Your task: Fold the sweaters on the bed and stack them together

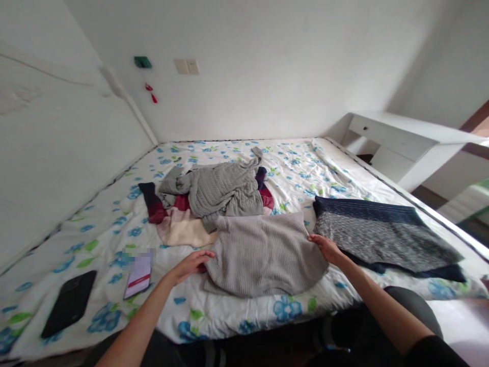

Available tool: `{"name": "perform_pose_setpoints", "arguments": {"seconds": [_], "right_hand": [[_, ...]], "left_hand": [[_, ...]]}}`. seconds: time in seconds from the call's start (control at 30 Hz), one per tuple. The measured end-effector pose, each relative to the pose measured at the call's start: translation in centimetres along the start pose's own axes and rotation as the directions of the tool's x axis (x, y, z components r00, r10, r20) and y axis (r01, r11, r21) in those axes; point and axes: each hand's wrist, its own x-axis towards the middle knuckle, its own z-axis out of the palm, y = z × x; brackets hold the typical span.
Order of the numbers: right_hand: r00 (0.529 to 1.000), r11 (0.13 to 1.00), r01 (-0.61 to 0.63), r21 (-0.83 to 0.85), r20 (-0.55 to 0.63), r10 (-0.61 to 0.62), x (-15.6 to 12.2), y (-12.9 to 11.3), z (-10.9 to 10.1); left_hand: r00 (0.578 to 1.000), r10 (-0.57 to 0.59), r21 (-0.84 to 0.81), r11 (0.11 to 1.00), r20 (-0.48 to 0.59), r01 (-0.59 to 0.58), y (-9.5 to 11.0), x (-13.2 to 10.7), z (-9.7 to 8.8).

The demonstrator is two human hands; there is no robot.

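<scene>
A light grey ribbed sweater (263, 255), folded into a wide shape, lies near the front edge of the bed. My left hand (194, 264) is at its left side, fingertips closed on the edge of the knit. On the opposite side, my right hand (326, 248) pinches the sweater's right edge between thumb and fingers. Just behind it sits a rumpled grey cable-knit sweater (225, 186), lying over a dark blue, maroon and cream knit garment (187, 229). Right of my right hand lies a folded dark blue and speckled grey knit garment (382, 234).
The bed is covered by a floral sheet (294, 178). A black phone (71, 303) and a second phone with a lit screen (139, 275) lie at the left. Beyond the bed's right edge stands a white desk (397, 137). Walls border the back and left.
</scene>
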Motion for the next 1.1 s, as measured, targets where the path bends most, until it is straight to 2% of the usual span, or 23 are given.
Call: {"name": "perform_pose_setpoints", "arguments": {"seconds": [0.1,0.2,0.3,0.4,0.5,0.53,0.67,0.73,0.8,0.87,0.97,1.03,1.1], "right_hand": [[0.988,0.979,0.144,-0.147,-0.036,-0.151,0.0,0.6,0.7],[0.958,0.919,0.244,-0.310,-0.072,-0.278,0.1,0.4,0.9],[0.952,0.899,0.263,-0.350,-0.056,-0.301,0.2,-0.4,0.5],[0.960,0.879,0.252,-0.406,-0.007,-0.279,0.1,-1.1,0.2],[0.973,0.769,0.177,-0.614,-0.008,-0.231,-0.1,-1.0,-0.1],[0.974,0.717,0.152,-0.680,-0.018,-0.224,-0.1,-0.9,-0.2],[0.979,0.554,0.101,-0.826,-0.015,-0.201,-0.2,-0.9,-1.3],[0.992,0.519,0.057,-0.853,-0.009,-0.125,-0.1,-1.2,-1.7],[0.999,0.540,-0.006,-0.842,-0.027,-0.030,-0.3,-1.2,-1.6],[0.999,0.650,-0.033,-0.759,-0.009,0.040,-0.8,-1.1,-1.1],[0.990,0.851,-0.014,-0.525,0.110,0.083,-1.8,-0.9,-0.4],[0.973,0.914,-0.017,-0.405,0.203,0.108,-2.6,-1.2,-0.8],[0.950,0.929,-0.042,-0.367,0.274,0.151,-3.1,-1.6,-2.1]], "left_hand": [[0.978,0.035,-0.059,0.997,-0.203,-0.048,-0.1,0.3,1.8],[0.952,0.016,-0.163,0.984,-0.305,-0.069,-0.7,0.3,2.8],[0.958,0.007,-0.261,0.962,-0.287,-0.085,-1.5,-0.1,2.3],[0.969,-0.015,-0.188,0.982,-0.247,-0.033,-2.2,-0.5,1.1],[0.961,-0.098,0.025,0.994,-0.258,0.108,-2.6,-0.1,0.6],[0.959,-0.089,0.079,0.990,-0.269,0.114,-2.6,0.1,0.6],[0.958,0.073,0.124,0.991,-0.276,-0.040,-2.4,0.3,1.1],[0.972,0.021,0.060,0.998,-0.233,-0.007,-2.5,-0.2,1.5],[0.983,-0.094,-0.027,0.996,-0.159,0.091,-2.8,-0.8,2.3],[0.979,-0.175,-0.089,0.982,-0.107,0.165,-3.0,-1.3,3.2],[0.977,-0.176,-0.137,0.978,-0.119,0.160,-2.8,-2.0,4.4],[0.983,-0.149,-0.162,0.978,-0.111,0.130,-2.5,-2.8,4.3],[0.987,-0.146,-0.159,0.978,-0.065,0.134,-2.3,-3.9,3.7]]}}
